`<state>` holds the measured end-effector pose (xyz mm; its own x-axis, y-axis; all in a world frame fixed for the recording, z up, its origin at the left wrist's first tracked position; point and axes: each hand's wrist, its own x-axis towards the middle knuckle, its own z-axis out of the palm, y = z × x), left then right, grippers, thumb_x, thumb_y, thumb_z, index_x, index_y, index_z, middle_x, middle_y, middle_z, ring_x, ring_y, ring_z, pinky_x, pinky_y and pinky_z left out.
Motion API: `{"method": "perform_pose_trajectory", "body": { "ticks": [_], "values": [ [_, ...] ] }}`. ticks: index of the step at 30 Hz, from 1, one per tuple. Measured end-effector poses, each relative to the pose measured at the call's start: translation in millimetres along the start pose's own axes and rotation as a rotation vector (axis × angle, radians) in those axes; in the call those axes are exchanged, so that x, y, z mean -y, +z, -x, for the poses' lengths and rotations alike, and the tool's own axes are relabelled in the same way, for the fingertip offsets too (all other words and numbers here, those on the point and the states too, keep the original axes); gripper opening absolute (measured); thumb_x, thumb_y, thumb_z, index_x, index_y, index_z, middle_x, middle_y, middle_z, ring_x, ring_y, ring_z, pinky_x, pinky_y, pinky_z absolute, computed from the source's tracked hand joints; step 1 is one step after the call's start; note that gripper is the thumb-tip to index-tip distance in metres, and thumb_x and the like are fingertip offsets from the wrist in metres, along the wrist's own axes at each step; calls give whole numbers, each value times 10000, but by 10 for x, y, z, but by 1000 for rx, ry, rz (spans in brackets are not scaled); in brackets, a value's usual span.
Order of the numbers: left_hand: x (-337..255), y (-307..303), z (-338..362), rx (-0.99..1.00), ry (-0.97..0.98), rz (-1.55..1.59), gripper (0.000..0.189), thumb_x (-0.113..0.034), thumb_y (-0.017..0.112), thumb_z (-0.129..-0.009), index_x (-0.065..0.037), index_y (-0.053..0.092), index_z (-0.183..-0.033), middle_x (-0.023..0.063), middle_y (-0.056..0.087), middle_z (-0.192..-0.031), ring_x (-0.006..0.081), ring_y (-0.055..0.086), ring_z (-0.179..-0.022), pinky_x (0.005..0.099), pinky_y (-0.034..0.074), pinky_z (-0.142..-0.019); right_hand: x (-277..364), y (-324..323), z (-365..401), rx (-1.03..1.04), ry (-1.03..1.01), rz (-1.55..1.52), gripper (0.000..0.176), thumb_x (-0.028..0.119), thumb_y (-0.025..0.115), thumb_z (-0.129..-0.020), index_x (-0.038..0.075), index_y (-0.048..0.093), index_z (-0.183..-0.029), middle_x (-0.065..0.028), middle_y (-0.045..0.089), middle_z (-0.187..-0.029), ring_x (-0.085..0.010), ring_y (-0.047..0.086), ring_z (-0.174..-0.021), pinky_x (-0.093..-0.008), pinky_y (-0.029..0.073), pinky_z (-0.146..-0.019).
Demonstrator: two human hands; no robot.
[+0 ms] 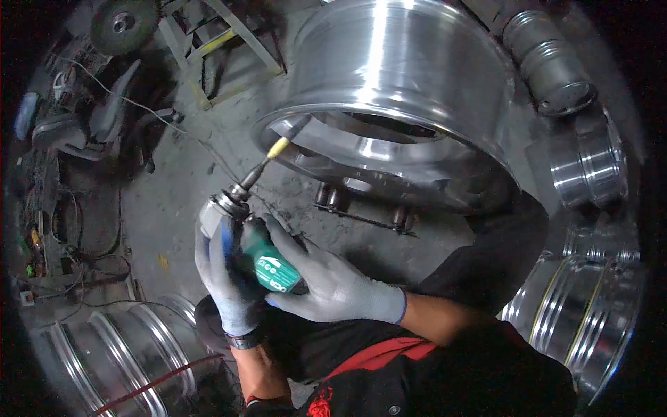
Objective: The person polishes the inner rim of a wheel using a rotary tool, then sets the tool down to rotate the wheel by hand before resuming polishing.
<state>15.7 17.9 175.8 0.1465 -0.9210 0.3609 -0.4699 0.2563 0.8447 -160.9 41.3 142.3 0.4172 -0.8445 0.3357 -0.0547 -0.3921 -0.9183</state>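
Note:
A green angle grinder (267,264) with a metal head sits between my two gloved hands. From its head a long dark shaft with a yellow section (278,148) points up and to the right, its blurred tip overlapping the rim of a large shiny metal wheel rim (410,66). My left hand (228,288) closes around the grinder near its head. Around the green body, from the right side, my right hand (323,278) is wrapped. The wheel rim lies tilted, its open side toward me, over a dark roller stand (361,217).
More metal wheel rims stand at lower left (125,354) and lower right (577,306). A cylindrical metal part (549,62) lies at upper right. A metal frame (219,52) stands at the upper left, by a round disc (124,26). A thin cord (160,118) crosses the floor.

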Motion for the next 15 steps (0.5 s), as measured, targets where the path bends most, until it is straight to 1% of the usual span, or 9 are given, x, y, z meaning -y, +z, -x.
{"method": "perform_pose_trajectory", "body": {
  "ticks": [1, 2, 4, 6, 8, 9, 12, 13, 15],
  "values": [
    [-242, 24, -56, -100, -348, 357, 367, -217, 594, -1081, 50, 653, -1326, 114, 712, -1194, 172, 688, -1051, 309, 546, -952, 47, -20, -50, 68, 72, 28, 1130, 306, 783, -940, 10, 38, -1736, -431, 582, -1316, -585, 628, -1177, -604, 506, -1067],
    [-231, 1, -69, -98, -345, 355, 367, -217, 594, -1081, 50, 653, -1326, 114, 712, -1194, 172, 688, -1051, 309, 546, -952, 70, -26, -83, 135, 143, 59, 1138, 309, 782, -940, 13, 25, -1736, -428, 578, -1333, -583, 628, -1183, -597, 512, -1067],
    [-186, -65, -97, -57, -259, 443, 345, 36, 665, -964, -22, 723, -1299, 149, 756, -1197, 264, 722, -1092, 378, 578, -926, 50, 31, -78, 117, 122, 71, 1141, 313, 779, -941, 27, 16, -1739, -423, 580, -1324, -584, 629, -1181, -597, 517, -1060],
    [-114, -70, -63, -80, -303, 475, 340, 26, 669, -960, -22, 728, -1292, 149, 758, -1190, 263, 721, -1097, 375, 578, -926, 14, 75, -49, 101, 107, 82, 1144, 317, 777, -942, 41, 7, -1742, -419, 582, -1314, -585, 630, -1180, -598, 523, -1052],
    [20, -86, -33, 16, 214, -281, 339, 11, 678, -965, -16, 726, -1299, 141, 760, -1192, 257, 720, -1107, 377, 579, -931, 0, 100, -31, -19, 38, 15, 1134, 318, 775, -944, 62, 19, -1748, -411, 586, -1275, -585, 640, -1155, -596, 530, -1040],
    [-65, -32, -67, -37, -140, 209, 329, -21, 694, -975, -17, 731, -1302, 134, 765, -1191, 239, 721, -1093, 370, 579, -923, 6, 101, -31, -18, 39, 17, 1134, 318, 775, -944, 62, 19, -1748, -411, 586, -1275, -585, 640, -1155, -596, 530, -1040],
    [-65, -114, -80, -7, -220, 201, 303, -37, 682, -997, -13, 733, -1295, 133, 755, -1200, 231, 723, -1069, 362, 578, -916, 9, 108, -56, -42, 14, 77, 1123, 308, 777, -943, 59, 34, -1748, -415, 573, -1314, -579, 629, -1179, -592, 530, -1043],
    [-89, -119, -93, -9, -218, 197, 303, -37, 682, -997, -13, 733, -1295, 133, 755, -1200, 231, 723, -1069, 362, 578, -916, 19, 104, -77, 20, 54, 50, 1119, 302, 777, -943, 38, 42, -1744, -422, 563, -1341, -574, 625, -1188, -591, 528, -1044],
    [-130, -94, -112, -76, -273, 379, 279, -42, 660, -1009, 1, 729, -1276, 133, 733, -1200, 225, 720, -1039, 349, 573, -907, 8, 107, -81, 78, 91, 20, 1115, 296, 778, -943, 17, 49, -1739, -428, 554, -1369, -569, 621, -1197, -589, 525, -1045]
  ]
}}
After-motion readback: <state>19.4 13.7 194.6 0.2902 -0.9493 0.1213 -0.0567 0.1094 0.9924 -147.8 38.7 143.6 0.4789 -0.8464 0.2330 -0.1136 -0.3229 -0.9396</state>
